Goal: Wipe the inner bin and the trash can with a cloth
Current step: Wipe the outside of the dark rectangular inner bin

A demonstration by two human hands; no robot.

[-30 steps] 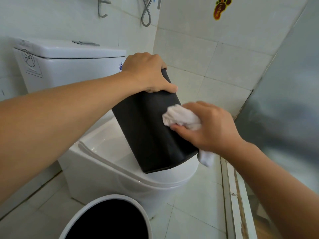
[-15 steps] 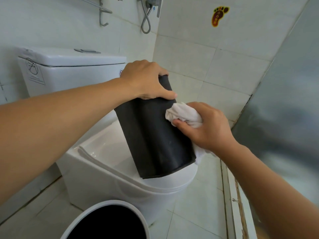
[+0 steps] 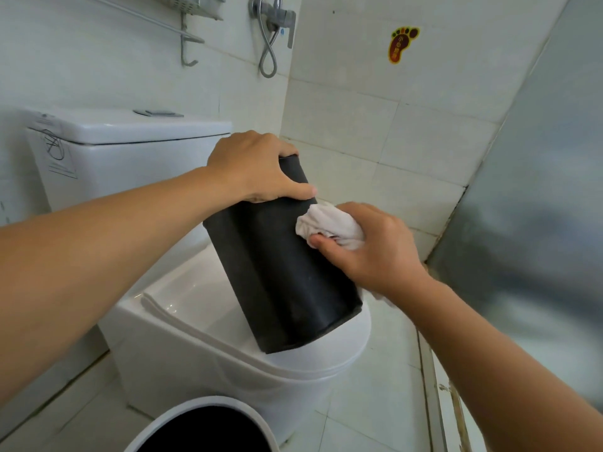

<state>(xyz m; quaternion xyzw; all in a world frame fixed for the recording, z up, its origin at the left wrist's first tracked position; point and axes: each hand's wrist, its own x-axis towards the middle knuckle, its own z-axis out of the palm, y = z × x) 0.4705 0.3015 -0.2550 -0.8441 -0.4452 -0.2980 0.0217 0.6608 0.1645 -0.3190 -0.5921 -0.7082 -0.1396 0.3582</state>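
Room: white-tiled bathroom, with a towel rack (image 3: 182,31) and a shower hose (image 3: 269,50) on the back wall, and a foot-shaped sticker (image 3: 402,44) more to the right.
Toilet: white toilet (image 3: 137,151) on the left and centre, its lid (image 3: 202,305) closed and serving as a support.
Left hand: left hand (image 3: 254,168) is curled over the upper end of the inner bin, the thumb lying along its side; it holds the bin steady.
Inner bin: black inner bin (image 3: 280,272) is tilted, its upper end leaning away to the left, its lower end resting on the toilet lid.
Cloth: white cloth (image 3: 326,223), bunched, is pressed on the right side of the bin near the top.
Right hand: right hand (image 3: 368,249) grips the cloth, fingers and thumb closed round it.
Trash can: white trash can (image 3: 202,429) stands on the floor at the bottom edge, open and dark inside, apart from both hands.
Glass: frosted panel (image 3: 528,223) fills the right side.
Progress: outer wall of the inner bin is being wiped; I judge the task about in its first half.
Left to do: the inside of the bin cannot be seen, so I cannot tell if it is clean; the trash can seems not yet wiped.
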